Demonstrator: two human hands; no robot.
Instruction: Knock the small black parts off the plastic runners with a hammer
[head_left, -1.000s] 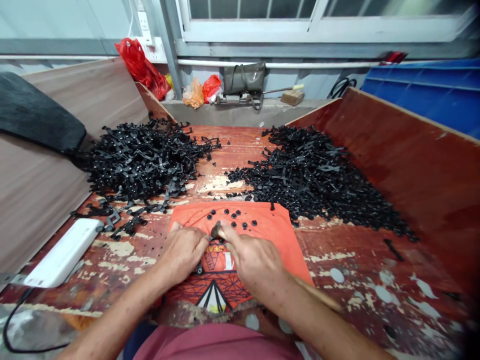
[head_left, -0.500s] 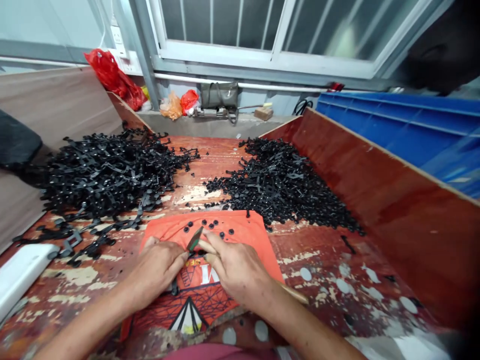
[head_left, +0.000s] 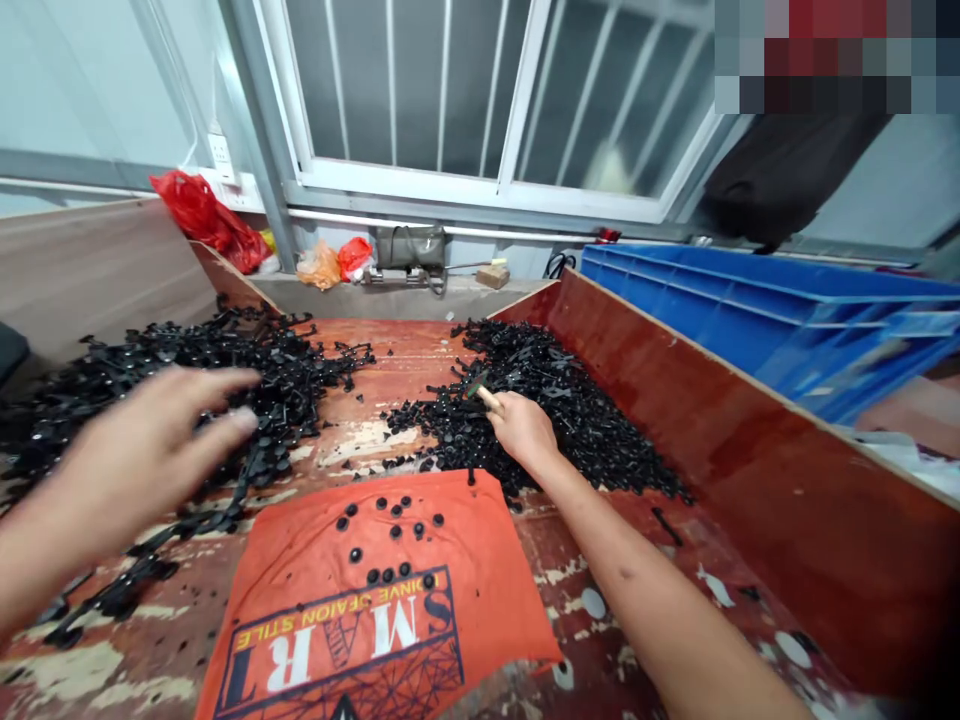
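Note:
My left hand (head_left: 165,445), slightly blurred, hovers over the left heap of black plastic parts (head_left: 289,400). Its fingers are apart and hold nothing. A small knife (head_left: 490,400) with a light wooden handle is gripped in my right hand (head_left: 523,428). Its short dark blade lies over the right heap of small black parts (head_left: 570,390). Between my arms an orange printed cloth (head_left: 300,550) is spread on the worn red tabletop. Several small round black pieces (head_left: 395,532) are scattered on the cloth.
A red-brown board (head_left: 720,430) walls off the right side, with a blue crate (head_left: 697,300) beyond it. Along the back ledge are a red plastic bag (head_left: 202,220), a grey-green pouch (head_left: 410,245) and a small block (head_left: 493,275). Another person's blurred arm shows at far right.
Both hands have left the cloth: my left went to the left heap and opened, my right carried the knife forward to the right heap. The camera view has tilted up.

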